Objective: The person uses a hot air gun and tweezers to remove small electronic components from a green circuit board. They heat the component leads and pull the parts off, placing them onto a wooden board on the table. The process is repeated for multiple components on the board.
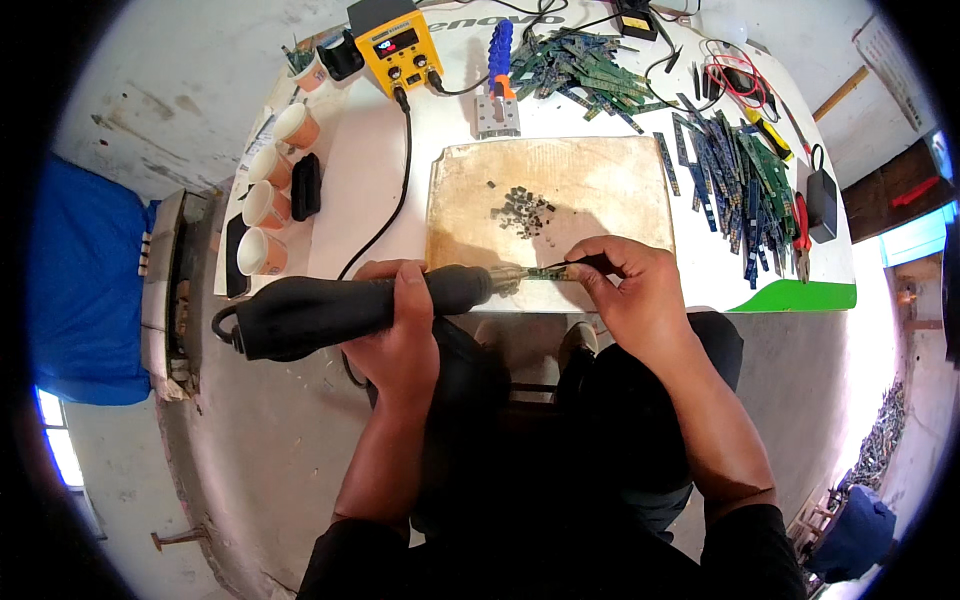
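Observation:
My left hand (402,345) is wrapped round the black body of a hot air gun (320,315), held nearly level. The gun's metal nozzle points right, at a narrow green circuit board strip (548,273) near the front edge of a worn, pale work board (460,185). Above the strip, my right hand (640,295) pinches thin black tweezers (572,262); their tips are too small to make out. Just beyond lies a loose heap of small dark chips (522,210) on the work board.
A yellow hot air station (400,48) stands at the back left, its black cable (402,180) crossing the table. Paper cups (266,205) line the left side. Heaps of circuit strips (590,70) lie behind and to the right (740,190), beside red-handled pliers (802,235).

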